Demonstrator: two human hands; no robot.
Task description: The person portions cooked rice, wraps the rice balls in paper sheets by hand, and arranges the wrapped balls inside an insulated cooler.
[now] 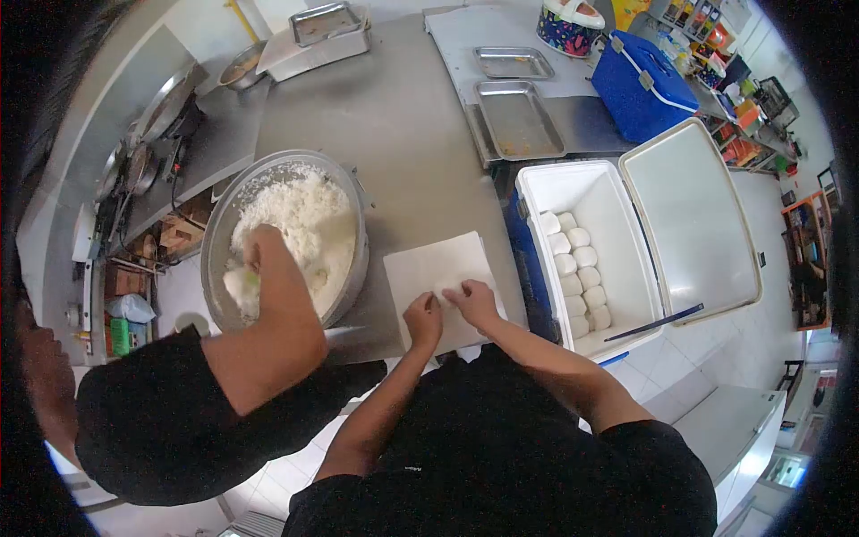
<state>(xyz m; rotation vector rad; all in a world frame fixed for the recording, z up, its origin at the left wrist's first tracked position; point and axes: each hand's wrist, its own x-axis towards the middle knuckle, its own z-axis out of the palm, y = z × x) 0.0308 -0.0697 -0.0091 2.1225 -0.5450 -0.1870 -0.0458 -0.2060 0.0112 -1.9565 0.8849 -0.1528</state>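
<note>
Curling their fingers inward, the left hand (423,320) and the right hand (474,302) are resting close together on white sheets (428,264) at the lower centre of the frame; I cannot tell whether either is gripping anything. The sheets are lying at the near edge of a grey metal table (394,107) running up to the top. Just left, a large metal bowl (360,268) is holding a white crumbly mass (309,201), and another person's hand (261,246) is resting inside it. Right of the sheets, an open cooler box (633,304) is holding white rounded pieces (586,277) in rows, its lid (693,215) leaning outward. Toward the upper right, two metal trays (521,118) are sitting near a blue cooler (637,89). Pale floor tiles (761,268) are showing along the right.
</note>
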